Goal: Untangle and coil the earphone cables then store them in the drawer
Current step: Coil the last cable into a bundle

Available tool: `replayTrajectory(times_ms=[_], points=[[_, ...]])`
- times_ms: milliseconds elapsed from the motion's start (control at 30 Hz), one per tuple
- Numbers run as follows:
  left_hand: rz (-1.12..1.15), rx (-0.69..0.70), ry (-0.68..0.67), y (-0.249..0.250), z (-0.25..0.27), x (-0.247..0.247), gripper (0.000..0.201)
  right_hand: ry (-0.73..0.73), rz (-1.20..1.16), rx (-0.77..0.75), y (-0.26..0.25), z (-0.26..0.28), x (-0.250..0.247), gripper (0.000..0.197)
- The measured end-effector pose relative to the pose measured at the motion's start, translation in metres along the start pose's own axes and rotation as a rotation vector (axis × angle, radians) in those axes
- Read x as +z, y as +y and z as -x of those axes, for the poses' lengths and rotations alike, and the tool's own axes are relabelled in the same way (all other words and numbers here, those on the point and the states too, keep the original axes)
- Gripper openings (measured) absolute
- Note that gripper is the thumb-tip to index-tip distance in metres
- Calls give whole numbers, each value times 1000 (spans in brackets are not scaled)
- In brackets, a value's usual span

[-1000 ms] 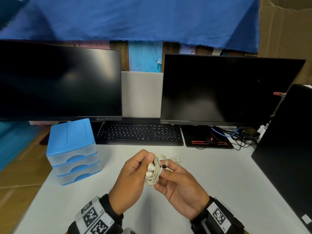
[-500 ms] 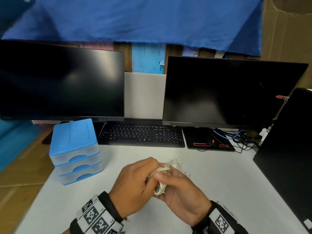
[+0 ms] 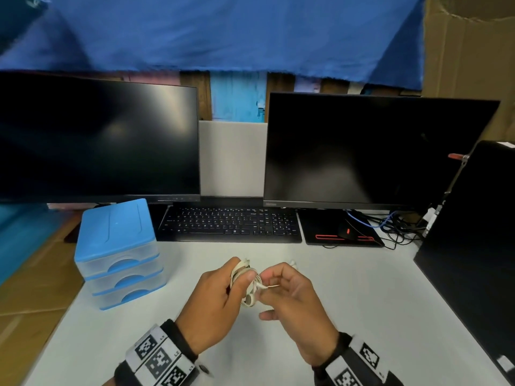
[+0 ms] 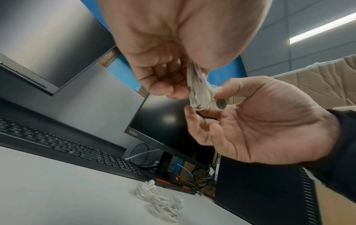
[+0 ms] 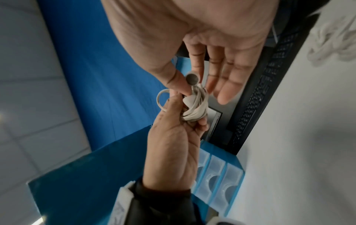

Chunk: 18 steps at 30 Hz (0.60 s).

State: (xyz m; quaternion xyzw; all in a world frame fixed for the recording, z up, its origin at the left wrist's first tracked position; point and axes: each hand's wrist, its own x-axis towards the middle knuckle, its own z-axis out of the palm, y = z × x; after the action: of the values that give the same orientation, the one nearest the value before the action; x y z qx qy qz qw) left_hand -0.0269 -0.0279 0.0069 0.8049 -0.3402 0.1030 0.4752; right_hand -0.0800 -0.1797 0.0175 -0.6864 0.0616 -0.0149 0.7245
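A coiled white earphone cable (image 3: pixel 240 271) hangs above the white table (image 3: pixel 367 307) between both hands. My left hand (image 3: pixel 242 277) grips the coil (image 5: pixel 196 110), thumb and fingers curled round it. My right hand (image 3: pixel 267 280) pinches one earbud (image 4: pixel 220 104) of that coil between thumb and forefinger, with the other fingers spread loosely. A second white earphone bundle (image 4: pixel 159 202) lies on the table beyond the hands, mostly hidden in the head view. The blue-topped three-drawer unit (image 3: pixel 117 235) stands at the left, all drawers closed.
A black keyboard (image 3: pixel 228 224) and two dark monitors (image 3: pixel 97 140) line the back of the table. A mouse pad with a mouse (image 3: pixel 341 232) and loose wires (image 3: pixel 395 227) sit back right. A black computer case (image 3: pixel 479 246) borders the right edge.
The right hand has come off the coil, where it lay wrapped half a second ago, and now pinches only an earbud. The left hand keeps its grip on the coil.
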Motion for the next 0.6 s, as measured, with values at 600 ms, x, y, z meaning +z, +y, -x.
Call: replayTrajectory(times_ms=[600], points=[[-75, -37, -199, -8, 15, 19, 28, 93, 627, -244, 22, 2, 5, 17]])
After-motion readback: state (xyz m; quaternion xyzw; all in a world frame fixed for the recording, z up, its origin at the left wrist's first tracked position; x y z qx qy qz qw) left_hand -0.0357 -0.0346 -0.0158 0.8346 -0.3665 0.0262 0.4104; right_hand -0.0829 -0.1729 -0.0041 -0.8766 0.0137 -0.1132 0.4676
